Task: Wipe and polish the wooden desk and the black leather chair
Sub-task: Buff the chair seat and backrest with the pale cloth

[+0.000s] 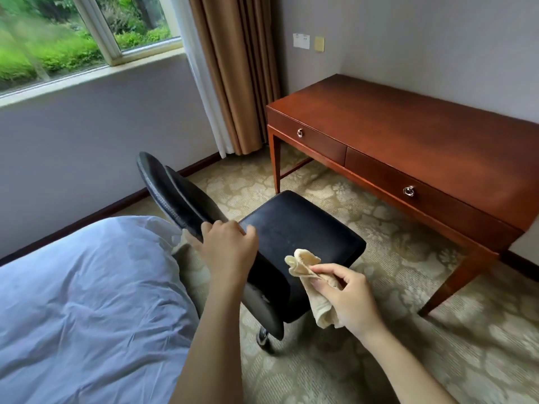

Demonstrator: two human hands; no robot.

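Observation:
The black leather chair [297,228] stands on the carpet in the middle of the view, its backrest toward the left. My left hand [227,243] grips the lower edge of the backrest, fingers curled over it. My right hand [347,298] holds a crumpled beige cloth [306,266] just above the near edge of the seat. The wooden desk [408,135] with two drawers stands against the wall at the right, its top bare.
A bed with a pale blue cover [87,301] fills the lower left, close to the chair. A window [73,39] and brown curtain [233,71] are behind. Patterned carpet [379,345] lies between chair and desk. A chair caster [264,338] shows under the seat.

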